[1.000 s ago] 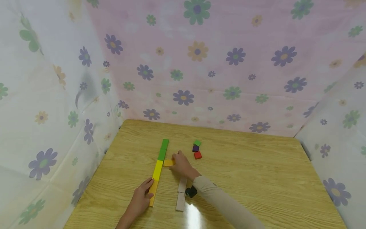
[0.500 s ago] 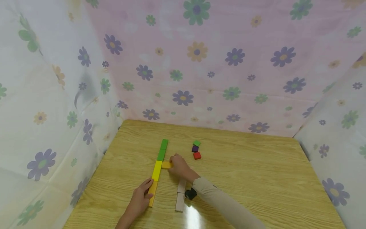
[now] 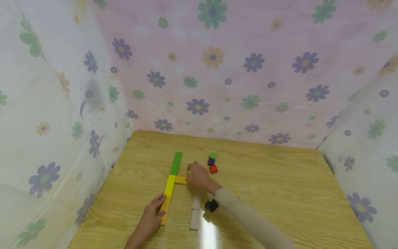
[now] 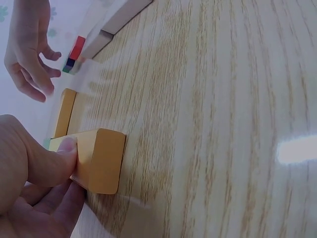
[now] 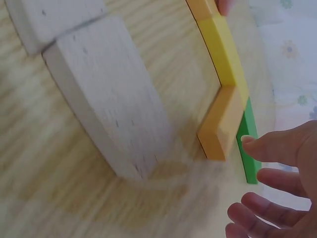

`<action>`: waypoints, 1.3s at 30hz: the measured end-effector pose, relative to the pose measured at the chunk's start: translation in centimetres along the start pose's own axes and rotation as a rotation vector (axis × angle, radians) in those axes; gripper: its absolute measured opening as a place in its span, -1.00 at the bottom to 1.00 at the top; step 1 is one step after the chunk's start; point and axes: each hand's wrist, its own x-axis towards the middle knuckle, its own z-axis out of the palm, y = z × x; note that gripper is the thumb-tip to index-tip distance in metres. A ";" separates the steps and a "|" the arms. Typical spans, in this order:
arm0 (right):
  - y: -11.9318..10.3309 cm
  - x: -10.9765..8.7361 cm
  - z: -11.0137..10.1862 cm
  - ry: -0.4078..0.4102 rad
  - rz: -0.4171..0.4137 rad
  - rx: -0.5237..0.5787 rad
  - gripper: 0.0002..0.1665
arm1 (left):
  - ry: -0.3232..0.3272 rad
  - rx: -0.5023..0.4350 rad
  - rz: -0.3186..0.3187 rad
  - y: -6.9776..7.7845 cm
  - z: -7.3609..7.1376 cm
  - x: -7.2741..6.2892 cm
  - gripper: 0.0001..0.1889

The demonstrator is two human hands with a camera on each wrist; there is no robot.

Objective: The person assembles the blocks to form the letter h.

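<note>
A straight row of blocks lies on the table, with green blocks (image 3: 174, 168) at the far end, a yellow block (image 3: 169, 185) in the middle and an orange block (image 3: 166, 211) nearest. My left hand (image 3: 150, 217) pinches that near orange block between thumb and fingers. A second orange block (image 5: 221, 124) lies crosswise, its end against the row beside the yellow block. My right hand (image 3: 200, 178) is just to the right of this crosswise block, and the right wrist view shows its fingers spread and apart from it. Two whitish blocks (image 3: 195, 219) lie end to end below the right hand.
Beyond the right hand lie a red block (image 3: 213, 169), a dark purple block (image 3: 211, 162) and a small green block (image 3: 212, 156). A black device (image 3: 212, 205) is at the right wrist. Flowered cloth (image 3: 230, 100) hangs around the wooden table (image 3: 280, 186).
My right hand slid the crosswise orange block slightly left and nearer, against the row, then let go of it and shifted right. My left hand has stayed on the near orange block.
</note>
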 end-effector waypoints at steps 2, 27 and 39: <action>0.6 0.3 -0.5 0.006 0.017 -0.006 -0.63 | -0.005 -0.014 -0.008 0.0 0.0 0.1 -0.40; 8.8 1.2 -3.6 0.186 -0.012 0.008 -0.61 | 0.003 0.000 -0.034 0.0 0.1 0.1 -0.41; 10.3 2.2 -3.5 0.155 0.092 0.067 -0.70 | -0.009 -0.016 -0.030 0.1 -0.1 0.2 -0.42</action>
